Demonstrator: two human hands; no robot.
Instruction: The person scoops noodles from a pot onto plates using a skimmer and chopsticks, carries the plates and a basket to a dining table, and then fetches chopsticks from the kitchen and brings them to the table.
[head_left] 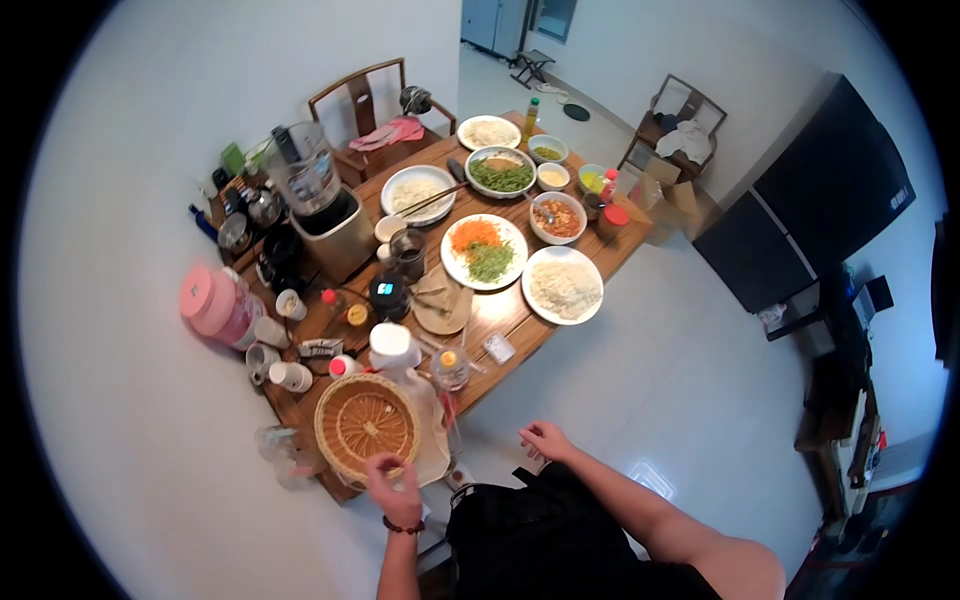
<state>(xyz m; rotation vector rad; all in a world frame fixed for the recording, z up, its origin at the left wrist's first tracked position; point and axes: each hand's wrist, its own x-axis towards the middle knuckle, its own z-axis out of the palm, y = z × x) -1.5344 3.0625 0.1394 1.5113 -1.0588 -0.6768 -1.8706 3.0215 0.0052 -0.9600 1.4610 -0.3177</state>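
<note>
My left hand (393, 490), with a dark bead bracelet at the wrist, is over the near rim of a round woven basket (365, 425). Its thumb and fingers are apart; whether they touch the rim is unclear. The basket sits at the near corner of the wooden table (510, 365), with only a small pale speck inside. Beside it are a white jug (394, 346) and a clear jar with a yellow lid (450, 370). Off the table's edge, my right hand (543, 440) hangs in the air, its fingers loosely bent and holding nothing visible.
Plates of shredded carrot and greens (485, 252) and pale shreds (563, 287) stand farther along, near a bowl of red sauce (558, 218). A blender (325, 205), a pink jug (215, 305) and several cups crowd the left side. A dark fridge (805, 190) stands right.
</note>
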